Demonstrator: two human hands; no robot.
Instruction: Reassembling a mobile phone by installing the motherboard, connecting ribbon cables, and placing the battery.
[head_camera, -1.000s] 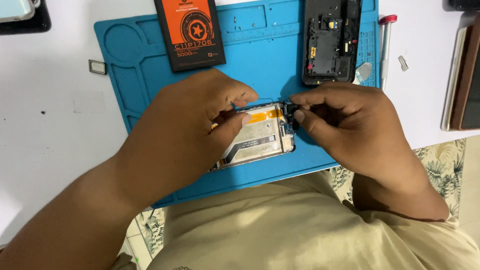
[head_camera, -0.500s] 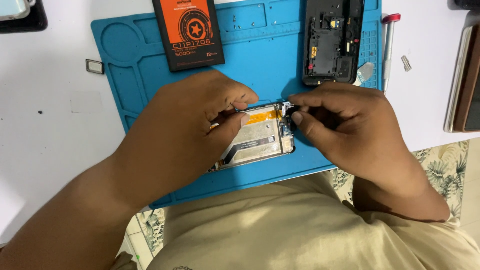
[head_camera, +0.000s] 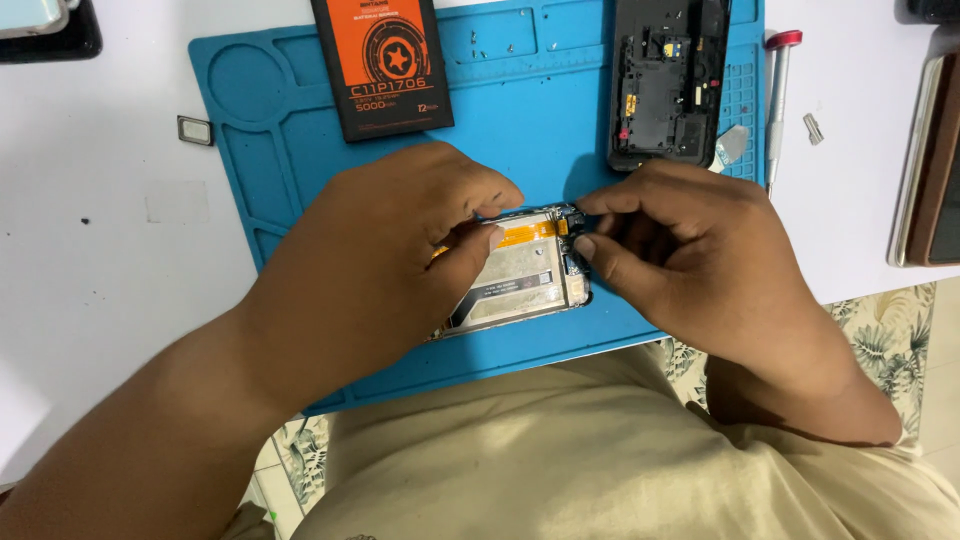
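Opened phone (head_camera: 520, 275) near blue mat (head_camera: 270, 190) front edge, left hand (head_camera: 400, 250) pressing it flat, right hand (head_camera: 690, 260) fingers pinching its top-corner part (cramped)

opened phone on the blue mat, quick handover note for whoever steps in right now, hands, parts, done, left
Left hand: rests on the opened phone, steadying it on the blue mat.
Right hand: fingers pinch at the small parts on the phone's right end, beside the orange flex cable.
Parts: battery and black back frame lie at the mat's far edge; red-capped screwdriver on the table right of the mat.
Done: frame and battery out.
Left: work at that end, unfinished as far as shown.
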